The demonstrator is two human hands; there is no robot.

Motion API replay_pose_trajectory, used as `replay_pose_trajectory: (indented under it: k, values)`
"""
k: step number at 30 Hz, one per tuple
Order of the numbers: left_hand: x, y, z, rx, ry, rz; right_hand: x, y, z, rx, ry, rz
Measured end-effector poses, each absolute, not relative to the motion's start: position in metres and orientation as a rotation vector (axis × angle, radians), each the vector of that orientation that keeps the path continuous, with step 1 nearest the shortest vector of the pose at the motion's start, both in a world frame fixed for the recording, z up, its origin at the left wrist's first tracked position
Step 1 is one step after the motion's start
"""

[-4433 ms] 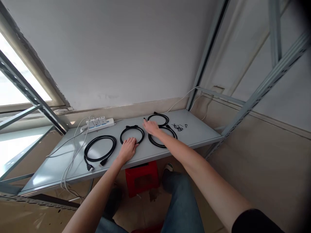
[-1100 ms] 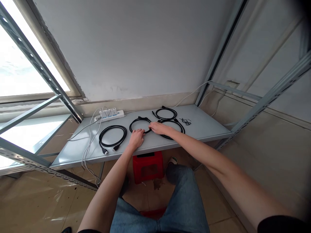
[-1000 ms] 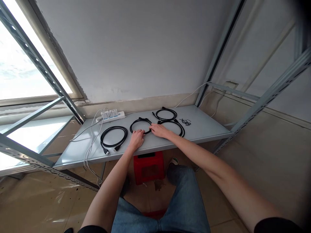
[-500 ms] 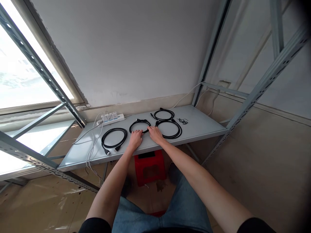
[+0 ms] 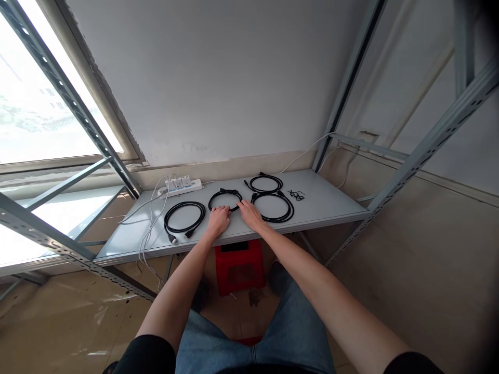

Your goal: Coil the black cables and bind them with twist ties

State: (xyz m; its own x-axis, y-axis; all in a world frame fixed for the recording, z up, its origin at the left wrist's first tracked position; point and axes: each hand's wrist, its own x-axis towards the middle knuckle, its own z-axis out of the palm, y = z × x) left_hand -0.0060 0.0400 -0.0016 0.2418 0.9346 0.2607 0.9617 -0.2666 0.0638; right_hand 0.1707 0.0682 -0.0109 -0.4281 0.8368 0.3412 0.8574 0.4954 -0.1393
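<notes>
A coiled black cable [image 5: 225, 191] lies on the grey shelf, its connectors at the far side of the loop. My left hand [image 5: 219, 218] has its fingers closed on the near left part of this coil. On the near right part, my right hand [image 5: 250, 214] also grips it, with the fingertips bent over the cable. To the left rests another coiled black cable [image 5: 185, 204], its two plugs toward the front edge. Right of my hands lie a near black coil [image 5: 291, 210] and a far black coil [image 5: 266, 175]. Beside them is a small bunch of thin black ties [image 5: 297, 195].
A white power strip [image 5: 183, 187] with several plugs stands at the back left, and white cords hang over the front edge. Metal uprights [image 5: 343, 98] frame the shelf [image 5: 319, 192]. Below it is a red stool [image 5: 239, 270]. A window is at the left.
The view has shifted slightly. Both hands stay at the same coil, and the other coils lie where they were.
</notes>
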Motion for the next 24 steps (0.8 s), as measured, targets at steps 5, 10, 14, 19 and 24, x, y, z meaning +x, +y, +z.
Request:
replay_pose_trajectory:
  k: [5, 10, 14, 19, 24]
  values:
    - [-0.006, 0.039, -0.002, -2.372, -1.835, -0.378, 0.173, 0.067, -0.010, -1.356, -2.357, -0.041]
    - [-0.006, 0.041, -0.003, -2.391, -1.830, -0.388, 0.172, 0.067, -0.009, -1.411, -2.363, -0.119]
    - [-0.006, 0.040, -0.002, -2.394, -1.854, -0.387, 0.166, 0.063, -0.006, -1.461, -2.432, -0.257]
    - [-0.006, 0.038, -0.001, -2.387, -1.863, -0.398, 0.155, 0.061, 0.001, -1.459, -2.606, -0.513]
    - [-0.007, 0.040, -0.001, -2.400, -1.881, -0.402, 0.156, 0.079, 0.020, -1.183, -2.963, -0.635]
